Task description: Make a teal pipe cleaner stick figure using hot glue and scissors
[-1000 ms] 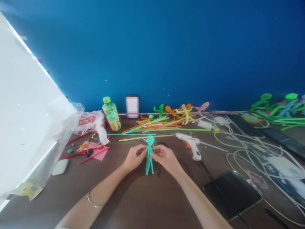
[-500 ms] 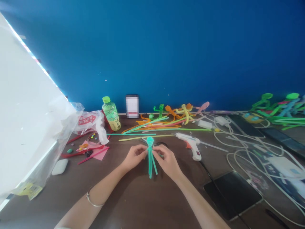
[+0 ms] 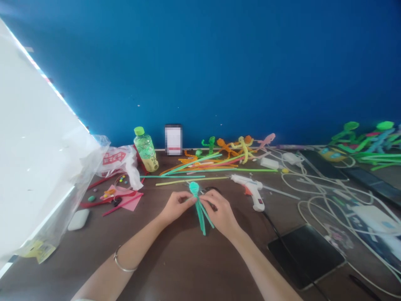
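Note:
A teal pipe-cleaner figure (image 3: 202, 219) with a coiled round head hangs between my two hands, its long stems pointing down toward me. My left hand (image 3: 178, 205) pinches it just below the head, thumb and forefinger pressed together. From the other side my right hand (image 3: 219, 211) pinches the same spot with fingers curled. The fingertips cover the figure's neck and any short arms there. Partly hidden behind my right fingers lies a dark-handled pair of scissors (image 3: 213, 189) on the brown table (image 3: 175, 267).
Loose coloured pipe cleaners (image 3: 200, 167) and finished figures (image 3: 242, 146) lie at the back. A white glue gun (image 3: 250, 188) with its cord, a black tablet (image 3: 307, 257) and tangled cables are on the right. A green-capped bottle (image 3: 146, 150) and plastic bag (image 3: 117, 161) stand at left.
The teal figure has tilted: its head has shifted slightly left and down, and its stems have swung to the right. Both hands stay pinched at its neck.

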`<move>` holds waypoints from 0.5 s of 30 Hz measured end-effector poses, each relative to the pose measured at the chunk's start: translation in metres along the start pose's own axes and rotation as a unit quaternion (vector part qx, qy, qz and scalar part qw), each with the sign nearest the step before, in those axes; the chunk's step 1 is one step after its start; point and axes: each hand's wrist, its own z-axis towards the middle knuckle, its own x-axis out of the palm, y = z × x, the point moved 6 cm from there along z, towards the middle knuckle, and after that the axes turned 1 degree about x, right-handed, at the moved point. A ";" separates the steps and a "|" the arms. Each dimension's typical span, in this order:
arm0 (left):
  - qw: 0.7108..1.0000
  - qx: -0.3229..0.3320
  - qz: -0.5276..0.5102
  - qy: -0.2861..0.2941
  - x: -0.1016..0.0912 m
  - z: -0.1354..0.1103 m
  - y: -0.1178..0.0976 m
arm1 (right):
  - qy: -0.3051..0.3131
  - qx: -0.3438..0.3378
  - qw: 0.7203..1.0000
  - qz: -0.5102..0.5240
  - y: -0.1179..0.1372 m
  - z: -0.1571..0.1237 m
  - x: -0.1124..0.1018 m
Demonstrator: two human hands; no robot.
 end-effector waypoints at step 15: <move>0.999 0.020 0.022 0.033 0.002 -0.001 -0.003 | 0.052 0.018 0.998 0.011 0.004 0.000 0.003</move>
